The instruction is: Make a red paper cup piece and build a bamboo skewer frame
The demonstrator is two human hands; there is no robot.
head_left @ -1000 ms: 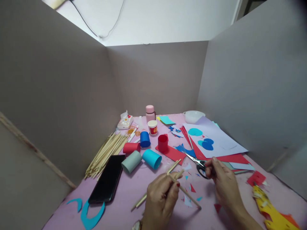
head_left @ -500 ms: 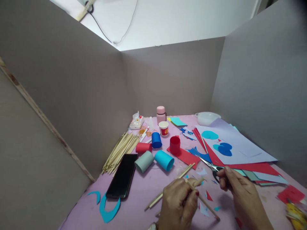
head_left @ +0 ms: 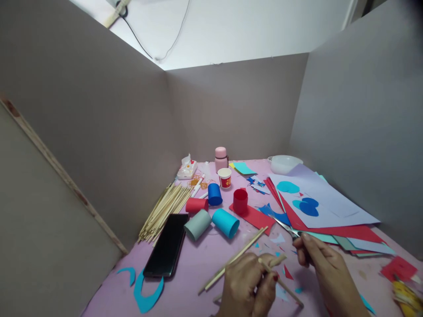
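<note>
My left hand [head_left: 246,281] is closed around thin wooden sticks [head_left: 287,288]. One stick slants down to the right out of the fist, and the short end of another pokes out past the fingers. Under and behind this hand lie two more long sticks [head_left: 238,257] on the pink table cover. At the black handles of the scissors [head_left: 287,227], my right hand [head_left: 319,257] has its thumb and fingers pinched together; its grip partly hides the handles. The scissor blades point away to the upper left, over a blue paper scrap [head_left: 280,216].
Paper tubes stand or lie mid-table, among them a light blue tube [head_left: 225,223] and a red tube [head_left: 240,201]. To the left are a phone [head_left: 167,245] and a stick pile [head_left: 165,209]. Paper sheets [head_left: 346,207] spread at right. Behind stand a paper cup [head_left: 224,178] and a pink flask [head_left: 221,159].
My right hand has shifted slightly left and covers more of the scissor handles. The left hand and its sticks have barely moved. The whole view has tilted a little.
</note>
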